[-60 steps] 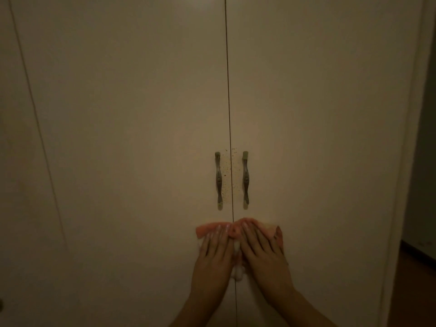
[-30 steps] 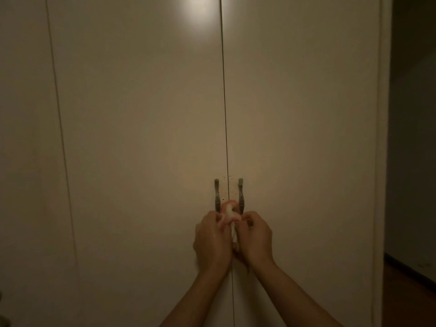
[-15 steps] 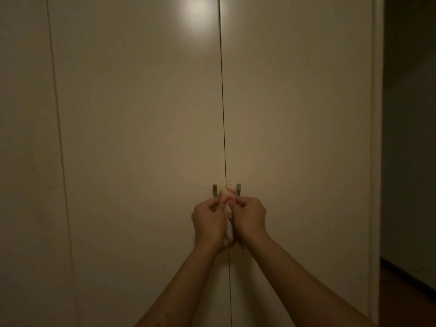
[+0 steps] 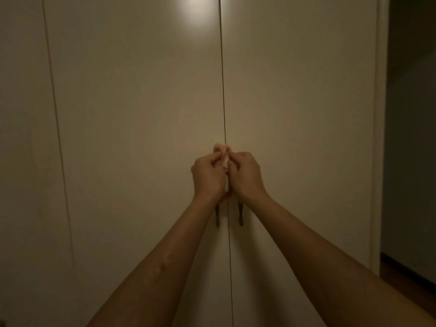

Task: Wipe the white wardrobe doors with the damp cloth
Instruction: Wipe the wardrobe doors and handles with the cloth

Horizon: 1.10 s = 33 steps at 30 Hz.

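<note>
Two tall white wardrobe doors, the left door point(image 4: 141, 114) and the right door point(image 4: 299, 114), meet at a dark seam in the middle. A bunched pale pink cloth point(image 4: 223, 154) is pressed against that seam. My left hand point(image 4: 207, 177) and my right hand point(image 4: 246, 177) are side by side, both closed on the cloth, fingers curled around it. Only the lower ends of the two metal door handles point(image 4: 217, 217) show below my wrists; their upper parts are hidden by my hands.
Another white panel point(image 4: 23, 161) lies at the left, past a second seam. The wardrobe's right edge point(image 4: 377, 138) borders a dark wall and a strip of wooden floor point(image 4: 405, 274). A lamp glare point(image 4: 200, 8) shines near the top.
Both hands went from flat on the spread cloth below the handles to gripping it bunched, and have moved up the seam past the handles.
</note>
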### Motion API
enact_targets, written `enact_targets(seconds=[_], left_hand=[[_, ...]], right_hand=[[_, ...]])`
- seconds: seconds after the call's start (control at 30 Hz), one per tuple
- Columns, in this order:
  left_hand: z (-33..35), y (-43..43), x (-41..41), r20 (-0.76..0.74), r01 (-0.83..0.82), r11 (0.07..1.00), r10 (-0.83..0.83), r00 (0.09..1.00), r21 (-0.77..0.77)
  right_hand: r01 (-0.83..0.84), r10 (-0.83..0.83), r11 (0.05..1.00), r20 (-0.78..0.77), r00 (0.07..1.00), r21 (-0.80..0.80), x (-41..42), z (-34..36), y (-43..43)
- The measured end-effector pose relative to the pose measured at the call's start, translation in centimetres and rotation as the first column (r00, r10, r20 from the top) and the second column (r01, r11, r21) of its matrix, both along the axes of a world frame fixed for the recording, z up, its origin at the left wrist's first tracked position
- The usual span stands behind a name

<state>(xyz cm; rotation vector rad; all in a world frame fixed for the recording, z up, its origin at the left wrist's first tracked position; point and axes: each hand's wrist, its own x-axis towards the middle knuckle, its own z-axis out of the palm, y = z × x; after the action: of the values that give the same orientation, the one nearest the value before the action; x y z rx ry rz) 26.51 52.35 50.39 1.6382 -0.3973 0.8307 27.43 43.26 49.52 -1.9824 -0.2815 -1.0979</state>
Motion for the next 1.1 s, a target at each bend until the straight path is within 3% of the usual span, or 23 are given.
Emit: enact_targets(seconds=[0.13,0.23,0.47,0.63,0.83,1.1], left_hand=[[-3.1,0.0,-0.5,-0.031,-0.014,0.992,0.018,0.999,0.124],[-5.2,0.1,-0.6,-0.069,-0.019,0.985,0.031,0.997,0.170],[-8.7,0.2,-1.5,-0.160,0.008,0.965,0.035,0.986,0.262],[-11.3,0.2,-1.5,-0.246,0.034,0.964,0.033,0.969,0.262],[-12.6,0.1,-1.9,-0.359,0.078,0.954,0.033,0.933,0.289],[-8.0,0.2,-2.0,-0.313,0.040,0.951,0.061,0.948,0.306]], right_hand=[[-0.045,0.048,0.999,-0.087,0.995,0.030,-0.7,-2.9,0.2],[-0.079,0.102,0.986,-0.158,0.982,0.150,-1.4,-4.7,0.6],[-0.041,0.056,0.997,-0.248,0.967,0.068,-2.6,-9.2,1.5],[-0.011,0.059,0.992,-0.391,0.919,0.123,-3.0,-11.4,1.4],[0.010,-0.113,0.974,-0.443,0.889,-0.228,-2.9,-13.1,0.8],[0.008,-0.077,0.982,-0.363,0.929,-0.188,-1.7,-9.4,0.5]])
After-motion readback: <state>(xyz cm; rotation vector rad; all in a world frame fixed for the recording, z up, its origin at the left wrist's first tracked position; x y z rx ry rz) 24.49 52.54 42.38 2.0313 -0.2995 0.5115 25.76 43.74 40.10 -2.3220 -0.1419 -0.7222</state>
